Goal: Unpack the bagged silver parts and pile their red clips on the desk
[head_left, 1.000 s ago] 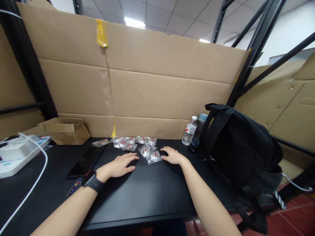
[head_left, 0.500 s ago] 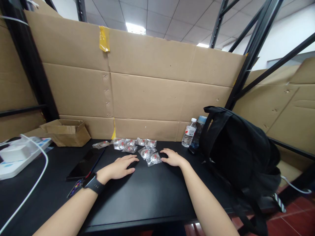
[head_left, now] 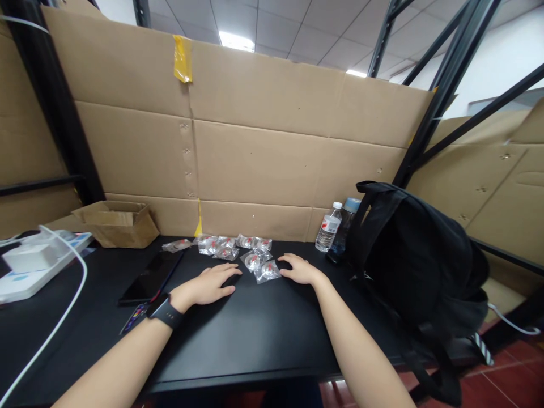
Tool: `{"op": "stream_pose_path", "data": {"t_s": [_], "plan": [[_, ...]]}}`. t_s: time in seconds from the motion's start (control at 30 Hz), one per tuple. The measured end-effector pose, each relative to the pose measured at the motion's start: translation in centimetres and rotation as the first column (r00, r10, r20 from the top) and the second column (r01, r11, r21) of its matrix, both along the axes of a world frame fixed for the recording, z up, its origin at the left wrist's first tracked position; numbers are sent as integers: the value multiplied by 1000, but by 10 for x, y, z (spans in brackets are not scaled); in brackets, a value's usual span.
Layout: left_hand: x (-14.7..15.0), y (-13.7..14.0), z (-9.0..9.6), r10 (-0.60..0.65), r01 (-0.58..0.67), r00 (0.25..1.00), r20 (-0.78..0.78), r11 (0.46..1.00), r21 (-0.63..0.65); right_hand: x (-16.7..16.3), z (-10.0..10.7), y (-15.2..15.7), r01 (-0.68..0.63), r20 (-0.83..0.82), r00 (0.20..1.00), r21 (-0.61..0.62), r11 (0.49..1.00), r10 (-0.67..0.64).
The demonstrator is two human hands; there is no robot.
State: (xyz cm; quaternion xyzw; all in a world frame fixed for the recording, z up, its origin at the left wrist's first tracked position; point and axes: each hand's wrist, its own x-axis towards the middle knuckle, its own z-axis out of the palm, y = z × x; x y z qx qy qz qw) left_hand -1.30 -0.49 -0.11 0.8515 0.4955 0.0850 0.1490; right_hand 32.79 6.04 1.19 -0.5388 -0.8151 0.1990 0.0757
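Several small clear plastic packets (head_left: 267,272), each with a round silvery piece and red marks inside, lie in a loose cluster on the black table (head_left: 250,340). My left hand (head_left: 212,283) rests palm down to the left of the nearest packets, fingers stretched out and holding nothing. On the other side, my right hand (head_left: 300,269) lies low over the table with its fingers apart. Its fingertips are close beside the nearest packet; whether they touch it I cannot tell. A dark smartwatch (head_left: 165,311) is on my left wrist.
An open cardboard box (head_left: 119,226), a white power strip (head_left: 38,277) with a cable and a black tablet-like device (head_left: 151,277) occupy the left side. A water bottle (head_left: 328,229), a blue-lidded bottle (head_left: 349,212) and a black backpack (head_left: 416,260) stand right. Cardboard (head_left: 263,164) walls the back.
The camera view has shifted slightly. Both hands and the packets keep about the same places on the table.
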Motion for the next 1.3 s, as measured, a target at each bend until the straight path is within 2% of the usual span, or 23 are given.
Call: {"op": "stream_pose_path", "data": {"t_s": [0.17, 0.5, 0.87, 0.93, 1.03, 1.1, 1.3], "plan": [[0, 0, 0, 3, -4, 999, -43, 1000, -15, 1, -1, 1, -5, 2, 1000, 11, 1000, 5], [-1, 2, -5, -8, 7, 999, 39, 1000, 19, -3, 5, -5, 2, 5, 1000, 42, 999, -3], [0, 0, 0, -8, 8, 1000, 11, 1000, -5, -1, 1, -2, 11, -1, 1000, 50, 999, -11], [0, -1, 1, -7, 7, 1000, 6, 1000, -10, -3, -1, -2, 6, -49, 999, 95, 995, -1], [1, -2, 3, -8, 8, 1000, 2, 1000, -8, -13, -6, -2, -21, -207, 975, 246, 969, 74], [1, -2, 3, -11, 11, 1000, 7, 1000, -6, -24, -9, -4, -29, -270, 956, 297, 954, 113], [-2, 2, -3, -13, 13, 999, 41, 1000, 2, -46, -11, -14, -58, -167, 981, 213, 975, 95]]}}
